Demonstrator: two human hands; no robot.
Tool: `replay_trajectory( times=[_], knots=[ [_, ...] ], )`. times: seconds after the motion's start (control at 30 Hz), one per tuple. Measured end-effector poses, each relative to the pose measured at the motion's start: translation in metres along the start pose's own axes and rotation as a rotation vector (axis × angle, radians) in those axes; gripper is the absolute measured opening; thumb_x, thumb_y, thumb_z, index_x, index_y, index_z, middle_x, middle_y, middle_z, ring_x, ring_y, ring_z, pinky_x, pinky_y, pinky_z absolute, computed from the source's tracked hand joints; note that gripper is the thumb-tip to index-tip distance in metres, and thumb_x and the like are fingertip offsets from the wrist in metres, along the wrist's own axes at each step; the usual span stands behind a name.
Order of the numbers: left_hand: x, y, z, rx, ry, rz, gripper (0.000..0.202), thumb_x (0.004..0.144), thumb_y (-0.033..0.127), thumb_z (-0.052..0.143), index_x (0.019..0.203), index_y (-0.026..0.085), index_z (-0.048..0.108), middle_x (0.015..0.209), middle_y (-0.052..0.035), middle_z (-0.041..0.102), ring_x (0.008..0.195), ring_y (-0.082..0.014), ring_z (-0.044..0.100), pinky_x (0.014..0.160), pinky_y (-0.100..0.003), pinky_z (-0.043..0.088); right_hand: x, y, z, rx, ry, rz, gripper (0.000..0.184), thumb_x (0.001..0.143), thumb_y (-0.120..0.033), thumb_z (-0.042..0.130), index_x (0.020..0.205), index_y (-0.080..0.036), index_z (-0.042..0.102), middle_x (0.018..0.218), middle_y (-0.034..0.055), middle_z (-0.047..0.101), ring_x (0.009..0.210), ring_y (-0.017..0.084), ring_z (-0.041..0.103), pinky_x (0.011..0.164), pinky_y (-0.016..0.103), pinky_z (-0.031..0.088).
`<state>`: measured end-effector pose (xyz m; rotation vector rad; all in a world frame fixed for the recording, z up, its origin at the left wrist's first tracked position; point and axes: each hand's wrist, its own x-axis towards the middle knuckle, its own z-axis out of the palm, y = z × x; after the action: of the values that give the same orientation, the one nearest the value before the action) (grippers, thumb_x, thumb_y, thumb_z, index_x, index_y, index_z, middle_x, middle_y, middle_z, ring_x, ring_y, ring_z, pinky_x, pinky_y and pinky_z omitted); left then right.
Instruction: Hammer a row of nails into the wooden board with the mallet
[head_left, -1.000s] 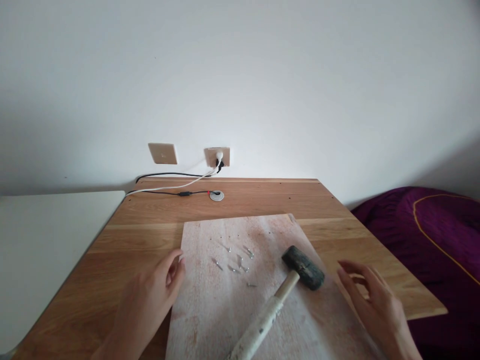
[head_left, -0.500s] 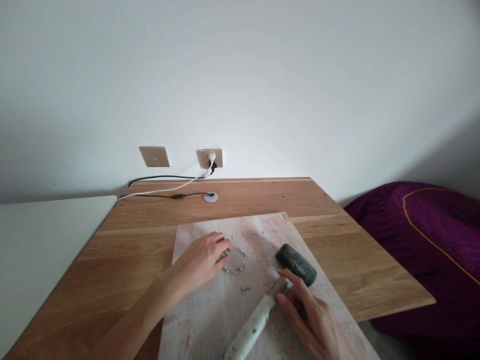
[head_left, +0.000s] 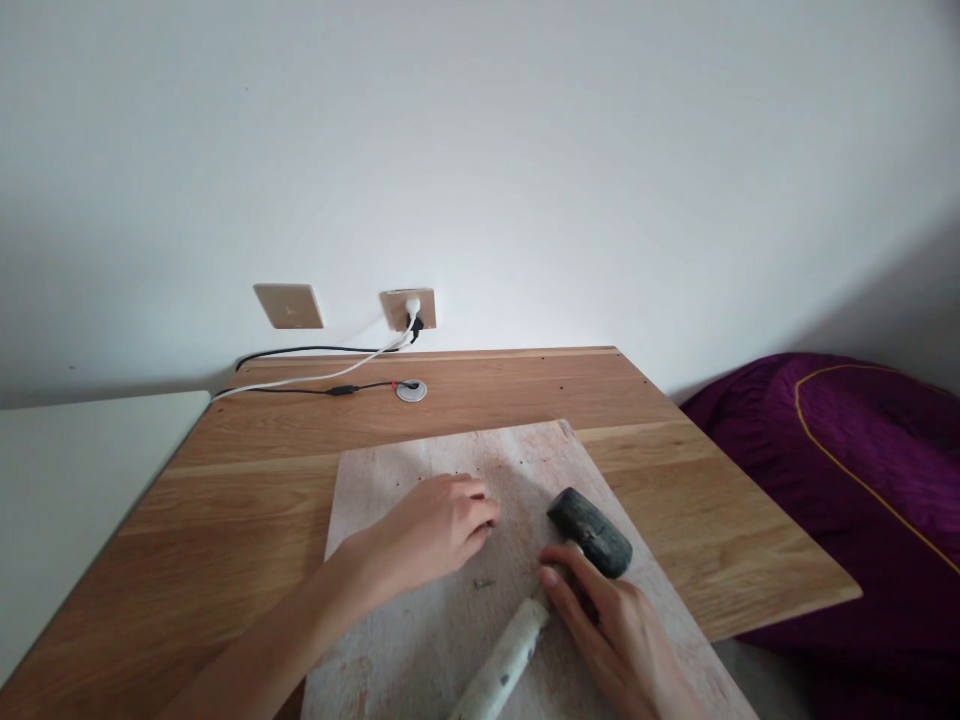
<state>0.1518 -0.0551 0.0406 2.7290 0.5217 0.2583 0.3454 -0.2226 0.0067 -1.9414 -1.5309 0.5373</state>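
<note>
Head view: we've both hands over a pale, scuffed board, lying flat on a wood-grain table. Our left hand is over the board's middle, palm down, fingers curled in & bunched; can't tell if they've hold of anything, as the fingertips are mostly hidden from us. Just nearer us than that hand, a small metal screw or nail lies on its side on the board, too small to ID for sure.

Our right hand has hold of a mallet by the neck, fingers bent over the handle right below the head, thumb alongside, only a small gap betw. thumb & index tips. Mallet's on the board's right half: black head pointing away toward the right, handle w/ white wrap running back toward us & out of frame at the bottom. A few dark dots run along the board's far part.

Beyond the board, at the table's back, we see a round grommet w/ a black cord in it, plus a white cable going up to a wall socket. 2nd wall plate is left of that. Far L: a white surface; far R: purple fabric w/ yellow piping.
</note>
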Motion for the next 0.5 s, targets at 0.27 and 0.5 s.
replay_trajectory(
  times=[0.27, 0.5],
  knots=[
    [-0.018, -0.004, -0.001, -0.085, 0.025, -0.062, 0.003, 0.097, 0.018, 0.073, 0.094, 0.019, 0.072, 0.096, -0.0029, 0.074, 0.09, -0.0206, 0.07, 0.082, -0.032, 0.053, 0.0, 0.002, 0.003, 0.026, 0.024, 0.0, 0.05, 0.108, -0.066, 0.045, 0.1, -0.028, 0.076, 0.06, -0.0025, 0.069, 0.049, 0.018, 0.064, 0.053, 0.026, 0.046],
    [-0.004, -0.007, 0.0, -0.059, 0.026, -0.117, 0.013, 0.098, 0.015, 0.067, 0.109, 0.02, 0.071, 0.111, -0.0056, 0.073, 0.099, -0.0223, 0.071, 0.088, -0.034, 0.054, 0.0, 0.001, 0.003, 0.057, 0.023, 0.058, 0.051, 0.106, -0.068, 0.049, 0.096, -0.025, 0.075, 0.055, -0.0033, 0.064, 0.047, 0.016, 0.059, 0.049, 0.025, 0.04]
  ],
)
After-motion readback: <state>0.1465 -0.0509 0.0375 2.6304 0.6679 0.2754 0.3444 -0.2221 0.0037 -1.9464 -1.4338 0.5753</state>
